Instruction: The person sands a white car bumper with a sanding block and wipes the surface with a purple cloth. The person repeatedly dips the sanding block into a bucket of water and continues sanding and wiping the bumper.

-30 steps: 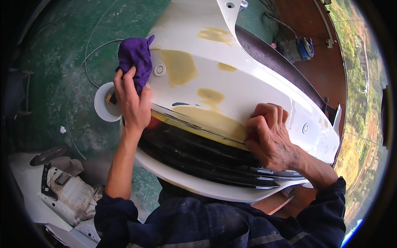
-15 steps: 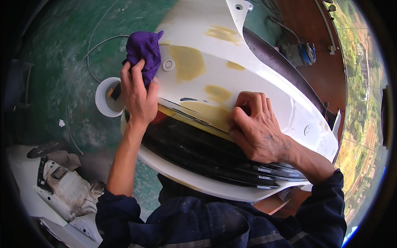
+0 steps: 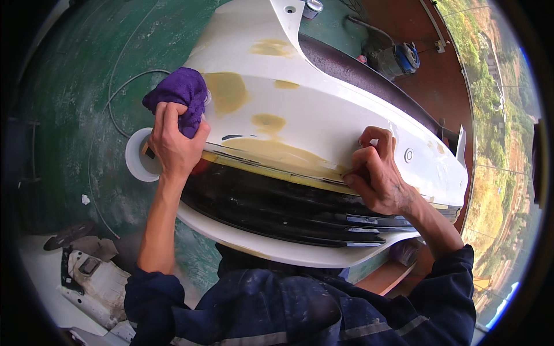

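In front of me lies a white car bumper (image 3: 323, 109) with yellowish filler patches (image 3: 226, 93) and a long filler strip (image 3: 277, 154) above its black lower grille (image 3: 271, 210). My left hand (image 3: 175, 138) grips a bunched purple cloth (image 3: 178, 99) at the bumper's left end. My right hand (image 3: 378, 173) rests on the bumper by the right end of the filler strip, fingers bent and closed. Whatever sits under its fingertips, if anything, is hidden.
A white bucket (image 3: 137, 164) with something dark and orange inside stands on the green floor, left of the bumper. A hose (image 3: 118, 92) curves behind it. At lower left lies a dirty white car panel (image 3: 95, 277); a blue-topped canister (image 3: 401, 59) stands beyond the bumper.
My right hand has slid right along the bumper, past the filler strip's middle. The bumper appears further left in view; my left hand still grips the cloth at its left end.
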{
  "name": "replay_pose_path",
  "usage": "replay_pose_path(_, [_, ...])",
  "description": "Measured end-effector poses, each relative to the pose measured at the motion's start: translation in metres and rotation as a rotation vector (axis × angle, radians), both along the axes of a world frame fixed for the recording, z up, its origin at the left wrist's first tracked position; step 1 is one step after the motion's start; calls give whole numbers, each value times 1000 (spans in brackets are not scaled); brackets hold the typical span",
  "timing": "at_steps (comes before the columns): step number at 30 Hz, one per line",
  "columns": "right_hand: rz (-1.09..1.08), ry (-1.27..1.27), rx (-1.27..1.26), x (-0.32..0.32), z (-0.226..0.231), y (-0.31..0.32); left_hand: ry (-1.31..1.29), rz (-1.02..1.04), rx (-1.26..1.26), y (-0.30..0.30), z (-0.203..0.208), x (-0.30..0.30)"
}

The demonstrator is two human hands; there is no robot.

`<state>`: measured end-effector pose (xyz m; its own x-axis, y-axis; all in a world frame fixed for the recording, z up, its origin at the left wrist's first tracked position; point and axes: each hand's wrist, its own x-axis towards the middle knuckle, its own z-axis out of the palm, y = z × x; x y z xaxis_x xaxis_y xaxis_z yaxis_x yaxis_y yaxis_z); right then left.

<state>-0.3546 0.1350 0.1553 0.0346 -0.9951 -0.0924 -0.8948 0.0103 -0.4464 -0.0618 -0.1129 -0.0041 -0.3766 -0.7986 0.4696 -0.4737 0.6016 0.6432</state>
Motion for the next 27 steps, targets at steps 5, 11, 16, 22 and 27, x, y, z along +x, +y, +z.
replay_pose_path(5, [-30,37,-42,-6,3,22,-84,-435,-245,50,79,-52])
replay_pose_path(11, [16,-31,16,-6,10,18,-89,-636,-274,86,105,-96])
replay_pose_path(16, [82,-58,48,-13,9,12,-150,-495,-216,77,100,-67])
replay_pose_path(22, [200,-44,-30,10,-2,-23,-33,-467,-158,71,67,-57])
replay_pose_path(27, [252,-38,-122,27,-14,-44,2,-337,-230,69,55,-53])
